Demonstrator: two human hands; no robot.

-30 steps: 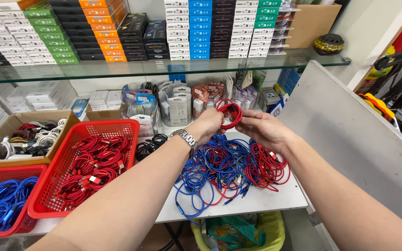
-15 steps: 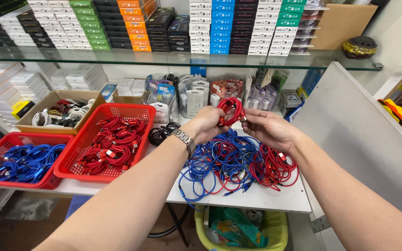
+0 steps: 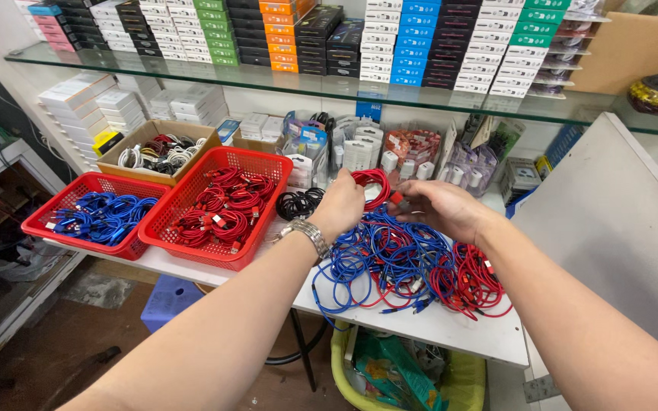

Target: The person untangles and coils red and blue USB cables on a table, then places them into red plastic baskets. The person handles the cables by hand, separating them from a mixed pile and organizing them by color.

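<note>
The left hand grips a coiled red cable — fingers closed around the loop — above the white worktop. The right hand pinches the cable's end, fingers half curled. Below lie loose blue cables and red cables; a red basket sits left.
</note>
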